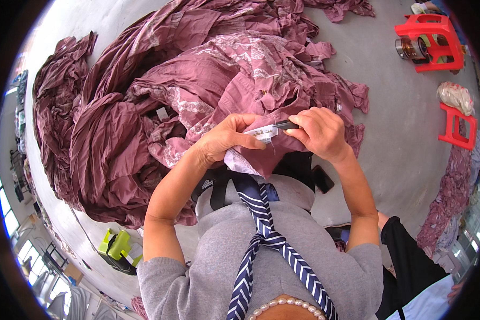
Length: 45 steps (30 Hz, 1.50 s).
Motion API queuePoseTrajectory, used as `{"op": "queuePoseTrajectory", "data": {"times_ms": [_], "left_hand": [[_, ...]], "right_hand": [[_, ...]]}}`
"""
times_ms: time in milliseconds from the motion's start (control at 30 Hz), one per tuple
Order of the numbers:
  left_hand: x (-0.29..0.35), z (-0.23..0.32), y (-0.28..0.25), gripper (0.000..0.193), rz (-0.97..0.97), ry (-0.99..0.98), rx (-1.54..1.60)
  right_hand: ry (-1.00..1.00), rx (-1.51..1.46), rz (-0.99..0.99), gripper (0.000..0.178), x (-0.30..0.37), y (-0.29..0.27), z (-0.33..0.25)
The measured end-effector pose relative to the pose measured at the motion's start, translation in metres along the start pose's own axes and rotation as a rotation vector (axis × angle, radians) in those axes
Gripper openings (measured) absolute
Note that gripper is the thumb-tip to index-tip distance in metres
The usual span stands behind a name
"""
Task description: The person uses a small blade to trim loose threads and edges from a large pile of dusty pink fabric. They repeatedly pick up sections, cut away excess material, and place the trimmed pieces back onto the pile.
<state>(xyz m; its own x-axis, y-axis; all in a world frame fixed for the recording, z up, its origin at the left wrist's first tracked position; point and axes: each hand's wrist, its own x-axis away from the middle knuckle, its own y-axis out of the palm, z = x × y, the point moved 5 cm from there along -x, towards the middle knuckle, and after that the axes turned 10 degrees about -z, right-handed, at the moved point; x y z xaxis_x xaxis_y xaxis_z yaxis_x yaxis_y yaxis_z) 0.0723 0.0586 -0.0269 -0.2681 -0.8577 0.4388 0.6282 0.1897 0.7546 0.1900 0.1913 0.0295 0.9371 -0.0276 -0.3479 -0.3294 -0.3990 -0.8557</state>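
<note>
Label (265, 132) edge sits pinched by left hand (229, 138), right hand (322, 132) gripping black tool (287, 125), open floor (397, 144) rightward.

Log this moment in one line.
left hand: pinching white label | right hand: holding slim dark tool at label | around: mauve fabric pile

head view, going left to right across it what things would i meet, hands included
Lime-green object → left hand → white label → dark slim tool → right hand → upper red stool. The mauve cloth spans much of the width, so it has no single place in the order.
</note>
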Motion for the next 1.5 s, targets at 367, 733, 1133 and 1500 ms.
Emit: {"op": "queuePoseTrajectory", "data": {"times_ms": [367,733,1133,1500], "left_hand": [[0.002,0.001,0.006,0.05,0.013,0.068,-0.062],[0.002,-0.003,0.004,0.052,-0.005,0.091,-0.075],[0.001,-0.005,-0.013,0.01,0.108,0.131,0.209],[0.003,-0.003,-0.019,0.009,0.155,0.207,0.113]], "right_hand": [[0.362,-0.622,0.01,0.03,-0.006,0.006,0.001],[0.592,-0.684,0.31,0.017,0.004,0.002,0.024],[0.411,-0.393,0.005,0.025,0.015,0.009,-0.005],[0.309,-0.354,-0.049,0.024,0.009,0.012,-0.013]]}}
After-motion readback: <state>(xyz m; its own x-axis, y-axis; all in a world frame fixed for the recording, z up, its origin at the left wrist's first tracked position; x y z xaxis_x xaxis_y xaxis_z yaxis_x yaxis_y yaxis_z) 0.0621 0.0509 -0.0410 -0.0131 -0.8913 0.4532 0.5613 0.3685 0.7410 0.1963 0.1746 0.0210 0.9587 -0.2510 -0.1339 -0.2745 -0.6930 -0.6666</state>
